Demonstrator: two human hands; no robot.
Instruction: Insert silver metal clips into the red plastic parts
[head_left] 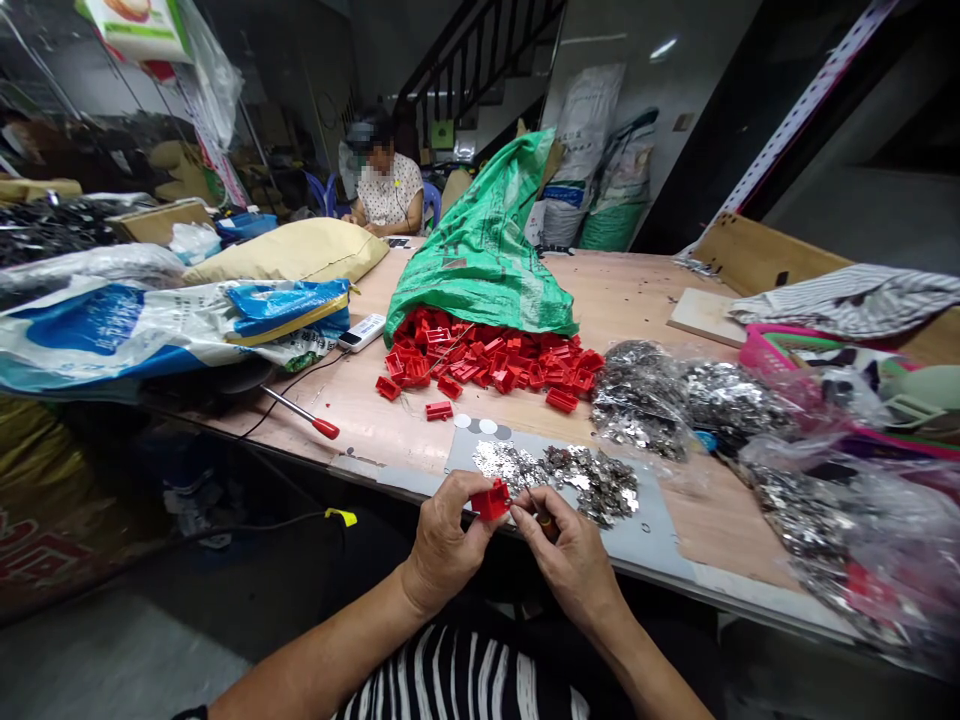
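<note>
Between the fingers of my left hand is a red plastic housing, held just over the table's front edge. My right hand is closed around a small tool with a yellowish-brown handle, perhaps a screwdriver; its tip is hard to make out. The fingertips of my right hand are at the housing's right side, where a tiny metal bit shows. Just beyond my hands, small flat metal pieces lie spread on a grey sheet. Farther back, many red housings spill from a green woven sack.
Clear bags of metal pieces stand to the right, near a pink basket. A lever with a red grip juts out at left, by a white device and blue-white sacks. Another person sits across the table.
</note>
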